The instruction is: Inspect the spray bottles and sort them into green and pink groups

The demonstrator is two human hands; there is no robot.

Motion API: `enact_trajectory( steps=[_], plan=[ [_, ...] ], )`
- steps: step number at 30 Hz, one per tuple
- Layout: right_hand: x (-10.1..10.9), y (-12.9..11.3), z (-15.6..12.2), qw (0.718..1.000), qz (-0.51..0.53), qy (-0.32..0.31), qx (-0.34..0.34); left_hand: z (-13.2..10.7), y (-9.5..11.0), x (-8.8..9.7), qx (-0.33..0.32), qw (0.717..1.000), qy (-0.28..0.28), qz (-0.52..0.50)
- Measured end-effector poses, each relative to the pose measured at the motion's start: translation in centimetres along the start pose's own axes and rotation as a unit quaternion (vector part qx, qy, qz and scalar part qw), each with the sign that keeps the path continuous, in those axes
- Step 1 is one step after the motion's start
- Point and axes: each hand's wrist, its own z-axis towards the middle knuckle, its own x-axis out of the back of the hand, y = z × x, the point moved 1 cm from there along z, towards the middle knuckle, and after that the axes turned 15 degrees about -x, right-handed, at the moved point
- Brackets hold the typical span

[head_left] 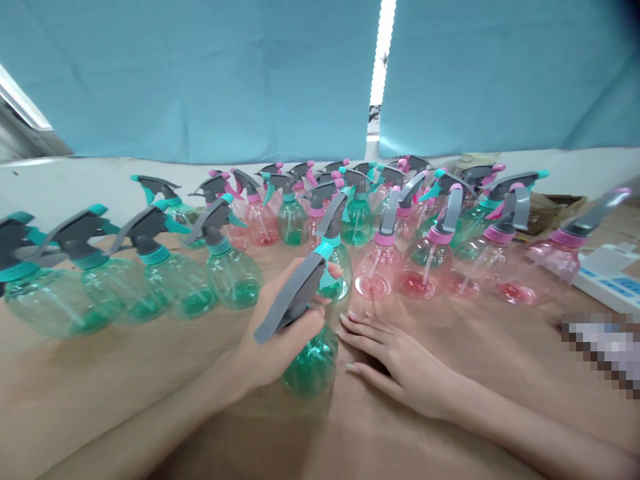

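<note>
My left hand (273, 333) is wrapped round the neck of a green spray bottle (313, 363) with a grey trigger head and a teal nozzle. The fingers hide its collar. Just right of it, my right hand (400, 360) lies palm down on the brown table (210, 413), fingers stretched out and holding nothing. Behind the held bottle stands another green spray bottle (337, 263). A pink spray bottle (375, 267) stands beyond my right fingertips.
Several green spray bottles (187, 287) line the left, and several pink ones (467, 267) the right, with mixed colours behind. At right are a white-and-blue box (610, 273) and a pixelated flat object (605, 347). A blue curtain (200, 80) hangs at the back.
</note>
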Motion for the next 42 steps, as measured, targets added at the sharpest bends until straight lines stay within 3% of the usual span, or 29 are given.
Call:
enact_trajectory(
  steps=[29,42],
  plan=[
    [0.17,0.41,0.22,1.000,0.007,0.023,0.014,0.09,0.17,0.03,0.003,0.995,-0.004,0.098],
    [-0.02,0.66,0.24,0.999,0.014,0.024,0.019,-0.26,-0.24,0.22,0.041,0.999,0.002,0.034]
  ],
)
